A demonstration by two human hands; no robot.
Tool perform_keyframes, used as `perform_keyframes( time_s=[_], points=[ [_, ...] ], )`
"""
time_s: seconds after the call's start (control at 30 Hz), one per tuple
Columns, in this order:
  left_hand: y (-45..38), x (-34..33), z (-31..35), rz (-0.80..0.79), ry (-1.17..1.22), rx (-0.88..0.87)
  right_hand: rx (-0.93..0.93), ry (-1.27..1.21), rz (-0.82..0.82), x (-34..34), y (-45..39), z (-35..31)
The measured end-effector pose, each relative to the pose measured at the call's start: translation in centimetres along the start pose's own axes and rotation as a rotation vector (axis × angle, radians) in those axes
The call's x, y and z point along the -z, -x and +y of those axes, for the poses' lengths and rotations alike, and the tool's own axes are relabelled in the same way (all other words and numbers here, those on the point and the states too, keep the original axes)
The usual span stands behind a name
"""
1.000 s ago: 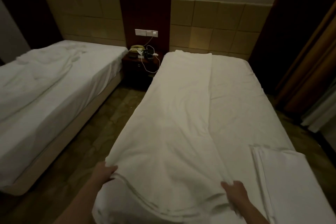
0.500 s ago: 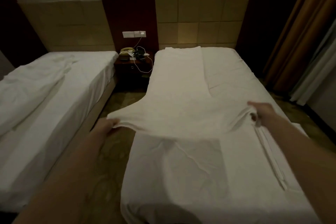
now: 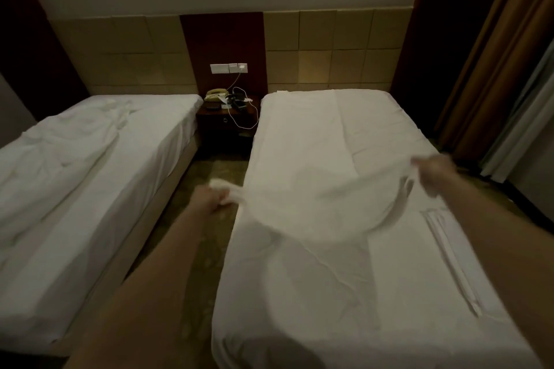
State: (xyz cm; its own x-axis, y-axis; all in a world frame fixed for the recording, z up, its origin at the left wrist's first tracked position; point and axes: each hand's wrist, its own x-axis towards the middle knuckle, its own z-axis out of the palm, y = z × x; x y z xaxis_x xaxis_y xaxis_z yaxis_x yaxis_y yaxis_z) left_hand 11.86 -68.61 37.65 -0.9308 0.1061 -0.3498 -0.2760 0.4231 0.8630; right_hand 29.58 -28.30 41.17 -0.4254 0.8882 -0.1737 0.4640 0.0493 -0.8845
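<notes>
A white sheet (image 3: 311, 189) lies along the right bed (image 3: 344, 293), its near end lifted and sagging in the air between my hands. My left hand (image 3: 209, 196) grips one bunched corner over the floor beside the bed. My right hand (image 3: 431, 172) grips the other corner above the bed's right side; it is blurred. The far end of the sheet rests on the mattress near the headboard. A folded white cloth (image 3: 452, 252) lies flat on the right part of the bed.
A second bed (image 3: 75, 189) with a rumpled white cover stands at the left across a narrow floor aisle (image 3: 207, 249). A dark nightstand (image 3: 227, 120) with a phone and cables sits between the beds. Brown curtains (image 3: 494, 54) hang at the right.
Both hands have lifted the sheet's near end off the foot of the bed and carried it up towards the middle. The lifted edge now sags between them.
</notes>
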Motion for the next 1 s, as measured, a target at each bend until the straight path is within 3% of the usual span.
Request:
perform_keyframes(
  time_s=[0.1, 0.2, 0.3, 0.5, 0.73, 0.87, 1.0],
  points=[
    [-0.7, 2.2, 1.9, 0.012, 0.138, -0.039, 0.044, -0.196, 0.11, 4.0, -0.7, -2.3],
    [1.5, 0.9, -1.9, 0.024, 0.008, 0.037, -0.027, 0.105, 0.086, 5.5, 0.8, 5.8],
    [2.8, -1.7, -6.2, -0.026, -0.047, 0.2, -0.136, 0.349, -0.039, 5.4, 2.8, 13.6],
    [4.4, -4.6, -8.5, -0.04, -0.237, 0.287, -0.165, 0.409, -0.094, 6.0, 1.5, 16.7],
    [5.9, -5.3, -14.3, -0.063, -0.136, 0.411, -0.219, 0.51, -0.155, 6.0, 2.4, 21.9],
    [6.7, -5.9, -17.2, -0.133, -0.43, 0.495, -0.309, 0.712, -0.309, 6.0, 3.3, 25.4],
    [6.9, -7.6, -15.7, -0.149, -0.832, 0.307, -0.309, 0.83, -0.392, 5.5, 2.3, 25.1]
  ],
)
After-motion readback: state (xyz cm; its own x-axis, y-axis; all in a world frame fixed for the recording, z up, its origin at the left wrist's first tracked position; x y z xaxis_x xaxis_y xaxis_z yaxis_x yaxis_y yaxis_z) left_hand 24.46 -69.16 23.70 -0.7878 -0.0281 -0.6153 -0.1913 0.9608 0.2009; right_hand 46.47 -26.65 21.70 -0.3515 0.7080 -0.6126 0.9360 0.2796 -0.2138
